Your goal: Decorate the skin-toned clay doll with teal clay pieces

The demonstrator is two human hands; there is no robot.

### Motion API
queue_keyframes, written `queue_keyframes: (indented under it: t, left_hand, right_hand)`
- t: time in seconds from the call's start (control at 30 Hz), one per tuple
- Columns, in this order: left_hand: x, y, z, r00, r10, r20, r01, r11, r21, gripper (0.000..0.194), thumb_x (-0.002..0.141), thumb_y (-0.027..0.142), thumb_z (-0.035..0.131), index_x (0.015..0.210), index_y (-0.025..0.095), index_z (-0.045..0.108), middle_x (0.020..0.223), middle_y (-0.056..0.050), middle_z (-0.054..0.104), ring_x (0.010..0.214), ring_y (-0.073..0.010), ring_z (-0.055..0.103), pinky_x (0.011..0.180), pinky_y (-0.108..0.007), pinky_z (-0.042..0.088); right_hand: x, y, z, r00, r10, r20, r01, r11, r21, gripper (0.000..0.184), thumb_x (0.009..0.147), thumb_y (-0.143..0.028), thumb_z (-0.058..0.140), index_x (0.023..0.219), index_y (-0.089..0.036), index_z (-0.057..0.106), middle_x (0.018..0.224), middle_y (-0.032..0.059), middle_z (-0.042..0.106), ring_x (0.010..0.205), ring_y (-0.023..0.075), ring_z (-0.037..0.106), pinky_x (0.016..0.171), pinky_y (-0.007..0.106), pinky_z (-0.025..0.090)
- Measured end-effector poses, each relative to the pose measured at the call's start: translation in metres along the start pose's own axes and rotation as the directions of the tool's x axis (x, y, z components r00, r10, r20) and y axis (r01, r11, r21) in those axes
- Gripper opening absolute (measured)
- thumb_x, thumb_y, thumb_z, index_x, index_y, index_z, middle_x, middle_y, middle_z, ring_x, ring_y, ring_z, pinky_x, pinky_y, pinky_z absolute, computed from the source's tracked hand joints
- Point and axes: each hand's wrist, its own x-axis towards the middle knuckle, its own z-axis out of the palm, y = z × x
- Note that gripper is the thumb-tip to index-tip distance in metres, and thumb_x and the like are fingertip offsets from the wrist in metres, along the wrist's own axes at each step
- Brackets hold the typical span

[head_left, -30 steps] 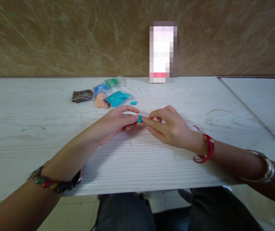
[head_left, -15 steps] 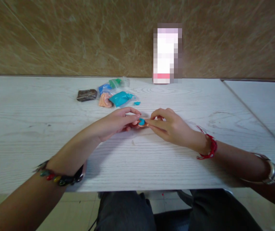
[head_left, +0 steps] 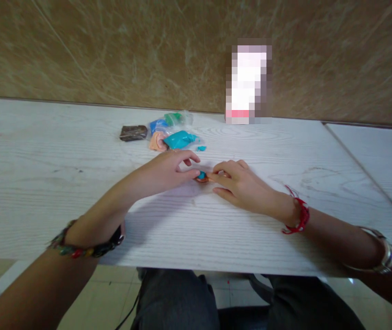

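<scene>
A small piece of peach modelling clay (head_left: 202,180) lies on the white table between my hands, with a lump of turquoise clay (head_left: 201,175) on top of it. My left hand (head_left: 166,172) reaches in from the left, its thumb tip touching the turquoise lump and its index finger raised apart. From the right, my right hand (head_left: 239,185) has its index fingertip against the peach clay's edge. Its thumb is spread below, near the tabletop. Behind my left hand lies a loose turquoise scrap (head_left: 201,148).
Beyond my hands sit clay packets: brown (head_left: 133,133), peach (head_left: 158,141), turquoise (head_left: 180,140), blue (head_left: 158,125) and green (head_left: 173,119). A blurred-out phone-like device (head_left: 249,82) leans on the brown marbled wall (head_left: 113,55). A seam (head_left: 364,167) crosses the table at right.
The peach and turquoise piece, held between both hands before, now rests on the table. My left index finger has lifted off, and the right thumb has parted from its index finger.
</scene>
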Motion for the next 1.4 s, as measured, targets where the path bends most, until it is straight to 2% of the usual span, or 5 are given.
queue_keyframes:
  t: [0.23, 0.57, 0.97, 1.13, 1.4]
  left_hand:
    - [0.008, -0.003, 0.012, 0.978, 0.201, -0.050, -0.185, 0.958, 0.221, 0.022, 0.078, 0.027, 0.053, 0.093, 0.017, 0.066, 0.083, -0.003, 0.058, 0.082, -0.0156, 0.054, 0.075, -0.026, 0.040]
    - [0.010, -0.007, 0.013, 0.981, 0.183, -0.071, -0.170, 0.973, 0.155, 0.018, 0.076, 0.028, 0.057, 0.088, 0.018, 0.066, 0.079, -0.002, 0.055, 0.074, -0.0153, 0.051, 0.069, -0.025, 0.038]
    - [0.008, -0.002, 0.009, 0.984, 0.166, -0.065, -0.163, 0.986, 0.040, 0.024, 0.079, 0.036, 0.055, 0.090, 0.016, 0.063, 0.079, -0.003, 0.060, 0.071, -0.0148, 0.053, 0.064, -0.025, 0.037]
    - [0.008, 0.000, 0.009, 0.987, 0.162, 0.007, -0.158, 0.974, -0.159, 0.029, 0.080, 0.042, 0.052, 0.094, 0.018, 0.062, 0.091, -0.003, 0.065, 0.081, -0.0160, 0.057, 0.068, -0.025, 0.040]
    - [0.008, 0.001, 0.022, 0.989, 0.130, -0.067, -0.133, 0.990, -0.044, 0.032, 0.079, 0.037, 0.055, 0.104, 0.017, 0.058, 0.092, -0.004, 0.064, 0.067, -0.0127, 0.054, 0.060, -0.024, 0.038]
  right_hand:
    - [0.000, 0.000, 0.002, 1.000, -0.012, 0.003, 0.012, 1.000, 0.000, 0.025, 0.089, -0.028, 0.047, 0.106, -0.016, 0.061, 0.106, 0.0117, 0.057, 0.097, 0.0218, 0.050, 0.080, 0.037, 0.036]
    - [-0.003, 0.003, 0.004, 0.983, 0.085, -0.160, -0.088, 0.996, -0.011, 0.030, 0.087, -0.028, 0.050, 0.112, -0.015, 0.060, 0.107, 0.0125, 0.059, 0.094, 0.0227, 0.051, 0.078, 0.037, 0.037]
    - [-0.003, 0.010, -0.002, 0.978, 0.137, -0.155, -0.111, 0.980, 0.167, 0.020, 0.086, -0.021, 0.052, 0.099, -0.019, 0.067, 0.089, 0.0053, 0.068, 0.084, 0.0172, 0.058, 0.075, 0.030, 0.039]
    - [-0.002, 0.011, -0.008, 0.933, 0.320, -0.167, -0.251, 0.908, 0.336, 0.024, 0.084, -0.018, 0.048, 0.099, -0.016, 0.067, 0.083, 0.0037, 0.070, 0.067, 0.0123, 0.059, 0.060, 0.024, 0.042]
    - [-0.003, 0.013, -0.004, 0.921, 0.376, -0.105, -0.326, 0.888, 0.326, 0.020, 0.081, -0.016, 0.051, 0.088, -0.017, 0.070, 0.078, 0.0034, 0.069, 0.064, 0.0124, 0.059, 0.058, 0.024, 0.043]
